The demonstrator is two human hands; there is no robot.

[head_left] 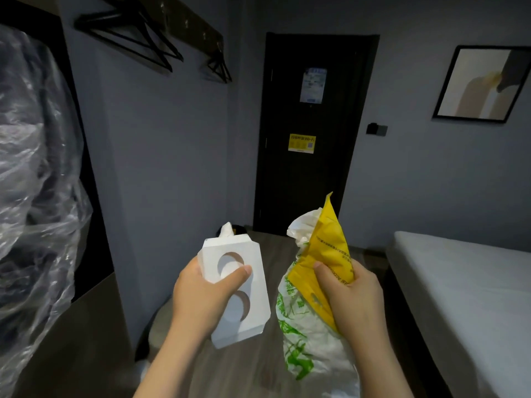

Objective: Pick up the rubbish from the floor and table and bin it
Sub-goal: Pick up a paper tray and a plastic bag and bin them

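The left hand [201,297] grips a white packaging insert [258,326] with two round cut-outs, holding it upright and slightly tilted above the wooden floor [244,374]. Its thumb [238,275] presses across the front face between the cut-outs, and the other fingers curl round the back, mostly hidden. A crumpled white tissue [227,229] pokes up at the insert's top edge; whether it is tucked in or behind cannot be told.

The right hand [350,297] clutches a yellow packet [330,242] together with a white plastic bag [304,340] printed in green. The fingers are closed tight round both, with the thumb laid on the yellow surface. The packet points upward and the bag hangs down below the fist.

Both hands are level and near each other, not touching. A dark door [310,173] stands ahead, a bed [474,282] lies to the right, and clear plastic sheeting [28,168] hangs at the left
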